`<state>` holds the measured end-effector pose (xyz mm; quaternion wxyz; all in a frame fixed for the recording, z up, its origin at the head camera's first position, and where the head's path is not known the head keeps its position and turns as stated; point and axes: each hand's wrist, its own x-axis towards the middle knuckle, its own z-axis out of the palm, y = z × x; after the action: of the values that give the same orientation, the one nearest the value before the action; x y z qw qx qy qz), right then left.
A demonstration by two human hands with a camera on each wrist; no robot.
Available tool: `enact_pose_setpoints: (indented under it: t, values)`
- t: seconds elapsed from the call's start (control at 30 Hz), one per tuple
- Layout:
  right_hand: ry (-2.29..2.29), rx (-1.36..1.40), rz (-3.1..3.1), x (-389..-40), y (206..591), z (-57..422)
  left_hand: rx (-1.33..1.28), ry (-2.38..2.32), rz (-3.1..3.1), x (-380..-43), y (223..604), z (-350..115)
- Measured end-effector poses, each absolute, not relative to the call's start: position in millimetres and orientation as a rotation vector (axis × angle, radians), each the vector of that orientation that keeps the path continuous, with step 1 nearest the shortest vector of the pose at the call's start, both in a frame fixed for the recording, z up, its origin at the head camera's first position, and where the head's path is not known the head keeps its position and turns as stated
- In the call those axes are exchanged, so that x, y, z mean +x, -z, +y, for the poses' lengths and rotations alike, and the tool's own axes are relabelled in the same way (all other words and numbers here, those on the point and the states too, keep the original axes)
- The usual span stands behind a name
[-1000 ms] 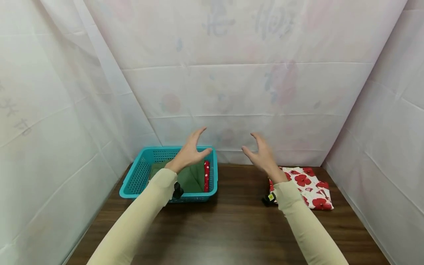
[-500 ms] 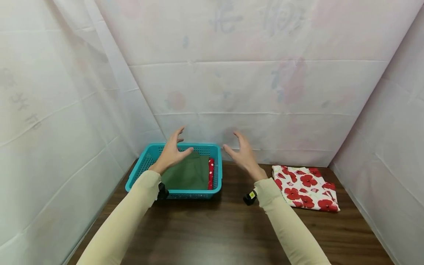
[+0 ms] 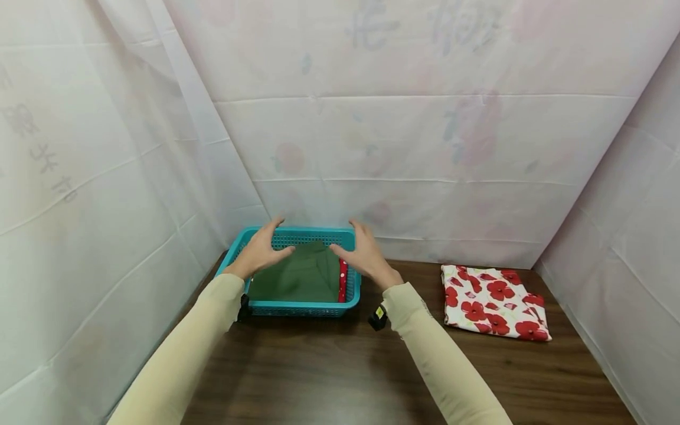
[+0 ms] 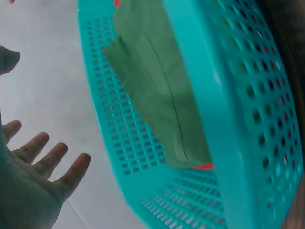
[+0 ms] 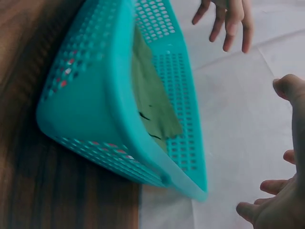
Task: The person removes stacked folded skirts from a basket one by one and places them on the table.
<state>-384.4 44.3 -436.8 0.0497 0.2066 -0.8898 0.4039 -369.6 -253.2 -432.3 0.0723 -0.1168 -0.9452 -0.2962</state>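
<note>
A turquoise plastic basket (image 3: 297, 307) with perforated walls stands at the back left of the table. Inside lies folded green cloth (image 3: 297, 274), with a red, white-dotted cloth (image 3: 343, 280) showing along its right side. Over the basket's left part hovers my left hand (image 3: 260, 252), fingers and thumb spread apart, holding nothing. My right hand (image 3: 365, 255) is above the basket's right side, likewise spread and holding nothing. Both wrist views show the hands apart from the green cloth; the left wrist view shows the left hand (image 4: 35, 183) beyond the basket's rim.
A folded white cloth with red flowers (image 3: 489, 301) lies on the right of the dark wooden table (image 3: 319, 366). White sheets (image 3: 398, 141) hang behind and at both sides, close to the basket's back and left.
Both hands have moved left and slightly down, the right hand coming from near the flowered cloth to the basket. The head view has shifted a little. Both hands stay spread.
</note>
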Motion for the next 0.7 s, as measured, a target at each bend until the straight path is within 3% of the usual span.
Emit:
enact_pose_setpoints:
  t: [0.7]
  values:
    - [-1.176,0.525,-2.997,-348,478,-12,-0.212,0.904,-3.101,-341,483,-273]
